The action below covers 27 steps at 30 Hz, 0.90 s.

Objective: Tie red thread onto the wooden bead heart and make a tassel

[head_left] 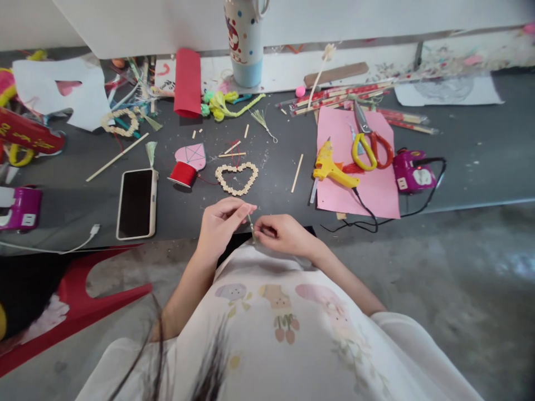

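My left hand (pixel 224 225) is closed in a pinch at the table's front edge, gripping the top of a small pale tassel (pixel 252 225). Lower on the same tassel, the curled fingers of my right hand (pixel 278 233) close around its strands, partly hiding them. Just beyond my hands lies a heart-shaped frame (pixel 222 185) of short wooden pieces, with red thread at its top. To its left are a spool of red thread (pixel 183 174) and a pink card heart (pixel 196 153) with dark lines.
A yellow glue gun (pixel 334 167) and scissors (pixel 368 139) lie on pink paper (pixel 376 195) at right, beside a purple box (pixel 413 175) with a black cord. A phone (pixel 137 203) lies at left. A bottle (pixel 247 50) stands behind; wooden sticks (pixel 297 173) are scattered about.
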Tool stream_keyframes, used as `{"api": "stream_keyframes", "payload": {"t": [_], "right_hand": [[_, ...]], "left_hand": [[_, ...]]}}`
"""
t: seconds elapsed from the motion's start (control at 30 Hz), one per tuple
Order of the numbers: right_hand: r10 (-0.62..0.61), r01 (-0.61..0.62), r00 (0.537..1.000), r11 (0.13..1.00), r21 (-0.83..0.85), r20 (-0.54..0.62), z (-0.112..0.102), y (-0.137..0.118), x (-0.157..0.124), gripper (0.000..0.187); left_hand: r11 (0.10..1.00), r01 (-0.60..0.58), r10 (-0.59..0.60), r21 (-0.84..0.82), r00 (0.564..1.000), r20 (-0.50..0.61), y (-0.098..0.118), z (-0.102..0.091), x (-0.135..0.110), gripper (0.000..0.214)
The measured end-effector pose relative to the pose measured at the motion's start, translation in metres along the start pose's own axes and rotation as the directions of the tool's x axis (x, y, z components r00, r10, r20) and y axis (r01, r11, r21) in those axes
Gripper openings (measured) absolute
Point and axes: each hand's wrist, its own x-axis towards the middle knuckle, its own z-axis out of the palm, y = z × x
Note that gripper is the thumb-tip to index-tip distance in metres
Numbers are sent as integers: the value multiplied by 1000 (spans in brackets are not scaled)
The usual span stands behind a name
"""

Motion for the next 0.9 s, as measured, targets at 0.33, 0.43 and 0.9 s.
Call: {"api": "stream_keyframes", "payload": {"t": [0.33, 0.43, 0.9], "right_hand": [[-47, 50, 998, 996, 80, -42, -1, 0, 13, 23], [-51, 77, 984, 986, 150, -170, -11, -6, 21, 29], [-94, 137, 968, 975, 177, -232, -19, -17, 46, 13]], "left_hand": [[995, 88, -89, -41, 996, -19, 1, -5, -5, 30], [998, 51, -52, -37, 998, -26, 3, -7, -4, 54], [978, -35, 26, 206, 999, 46, 1, -11, -7, 64]]}}
